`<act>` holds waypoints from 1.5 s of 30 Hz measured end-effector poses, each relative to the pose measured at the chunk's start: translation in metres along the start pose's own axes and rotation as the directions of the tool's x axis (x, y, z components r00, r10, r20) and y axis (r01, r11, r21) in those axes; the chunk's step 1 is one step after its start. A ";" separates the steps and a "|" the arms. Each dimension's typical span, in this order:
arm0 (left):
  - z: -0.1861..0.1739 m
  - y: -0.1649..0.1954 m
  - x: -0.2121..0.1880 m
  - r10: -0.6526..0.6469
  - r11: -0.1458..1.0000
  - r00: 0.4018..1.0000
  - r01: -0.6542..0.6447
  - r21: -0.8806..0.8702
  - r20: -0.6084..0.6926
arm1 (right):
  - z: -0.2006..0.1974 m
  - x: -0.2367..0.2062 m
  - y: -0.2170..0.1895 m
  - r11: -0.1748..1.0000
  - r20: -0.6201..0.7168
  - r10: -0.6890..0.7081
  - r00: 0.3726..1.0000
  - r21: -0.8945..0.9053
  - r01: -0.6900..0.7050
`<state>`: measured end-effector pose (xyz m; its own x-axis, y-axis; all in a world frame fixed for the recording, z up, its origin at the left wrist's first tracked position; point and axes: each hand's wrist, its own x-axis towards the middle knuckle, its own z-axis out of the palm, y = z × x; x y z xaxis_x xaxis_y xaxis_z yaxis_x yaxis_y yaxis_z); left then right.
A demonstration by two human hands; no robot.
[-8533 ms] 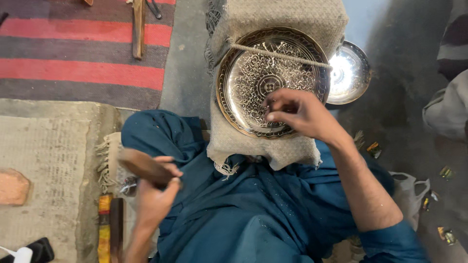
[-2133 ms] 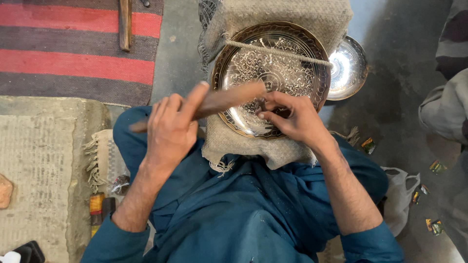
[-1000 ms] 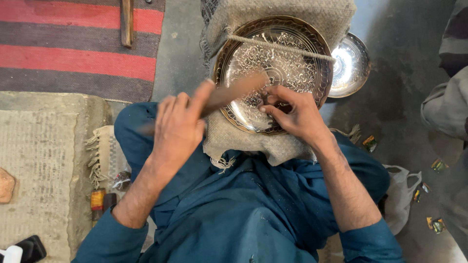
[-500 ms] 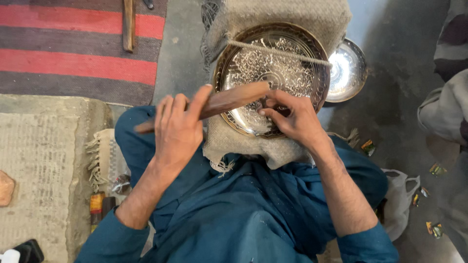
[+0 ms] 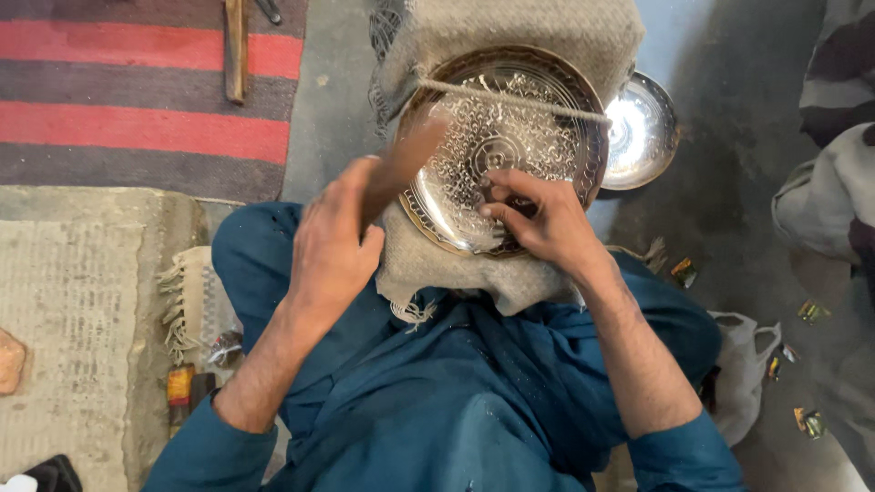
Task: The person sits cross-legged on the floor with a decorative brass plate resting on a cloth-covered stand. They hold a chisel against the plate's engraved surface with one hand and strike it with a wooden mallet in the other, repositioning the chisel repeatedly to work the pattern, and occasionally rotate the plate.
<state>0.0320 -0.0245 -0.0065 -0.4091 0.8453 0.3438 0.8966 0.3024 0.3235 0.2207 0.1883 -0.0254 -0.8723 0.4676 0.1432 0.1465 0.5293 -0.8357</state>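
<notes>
A round engraved metal plate rests tilted on a burlap-covered block, with a cord across its upper part. My left hand grips a wooden mallet, which is blurred and raised over the plate's left edge. My right hand rests on the lower middle of the plate, fingers pinched around a small chisel that is mostly hidden. My teal-sleeved arms and lap fill the lower part of the view.
A shiny metal bowl sits right of the plate. A wooden stick lies on a red striped rug at upper left. A beige mat lies at left. Another person's clothing shows at right, with small wrappers on the floor.
The mallet has swung from lying across the plate toward my right hand to a raised, steeper angle at the plate's left edge. My right hand stays pinched on the plate.
</notes>
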 end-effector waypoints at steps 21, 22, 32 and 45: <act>-0.001 -0.004 -0.001 -0.011 1.000 1.000 0.011 0.010 -0.005 | -0.002 0.002 0.001 1.000 0.053 0.020 0.998 0.010 -0.020; -0.001 -0.004 -0.001 -0.002 0.996 1.000 0.003 0.092 -0.012 | -0.002 0.002 0.001 1.000 0.041 0.010 0.999 0.025 -0.012; -0.004 -0.010 -0.006 -0.172 0.947 0.976 0.201 -0.250 0.135 | 0.005 -0.005 0.007 0.980 -0.089 0.117 0.989 0.173 -0.101; -0.018 0.002 0.018 -0.109 0.898 0.950 0.220 -0.381 0.292 | 0.010 -0.011 0.002 0.991 -0.170 0.121 0.978 0.074 -0.110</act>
<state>0.0232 -0.0173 0.0164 -0.4367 0.8990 0.0338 0.6509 0.2898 0.7017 0.2257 0.1767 -0.0338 -0.7558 0.6419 0.1292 0.2068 0.4212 -0.8831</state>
